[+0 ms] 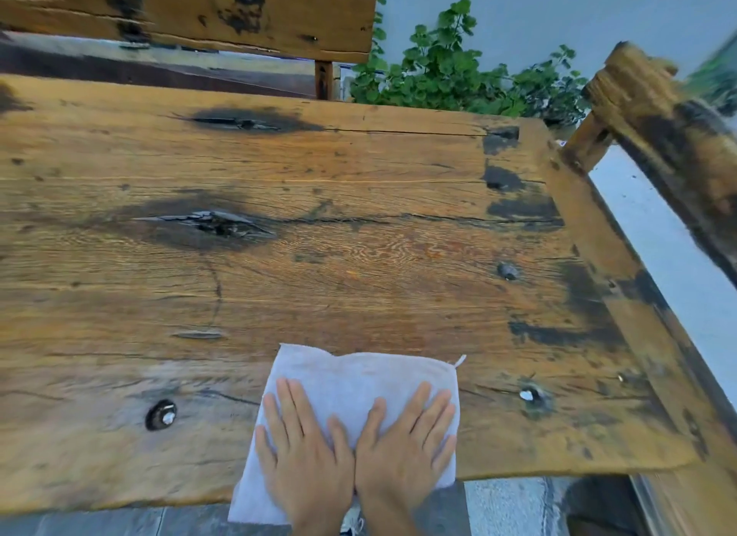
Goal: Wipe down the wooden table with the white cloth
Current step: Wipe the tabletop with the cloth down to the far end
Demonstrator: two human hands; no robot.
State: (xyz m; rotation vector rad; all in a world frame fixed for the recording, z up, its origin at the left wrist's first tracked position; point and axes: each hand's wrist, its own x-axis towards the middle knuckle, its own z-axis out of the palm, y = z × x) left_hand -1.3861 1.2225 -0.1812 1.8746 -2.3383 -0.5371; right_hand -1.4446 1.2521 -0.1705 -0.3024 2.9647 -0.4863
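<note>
The white cloth (351, 380) lies flat at the near edge of the rough wooden table (319, 264), its near corner hanging over the edge. Both hands press on it side by side with straight, spread fingers. My left hand (305, 452) covers the cloth's left half and my right hand (402, 448) its right half, thumbs almost touching. The tabletop is worn plank wood with dark knots, cracks and stains.
Metal bolt heads sit in the tabletop at near left (161, 415) and near right (528, 395). A wooden bench back (199, 13) stands beyond the far edge, a second wooden bench (670, 136) at the right. Green plants (450, 76) grow behind. Grey paving shows below the near edge.
</note>
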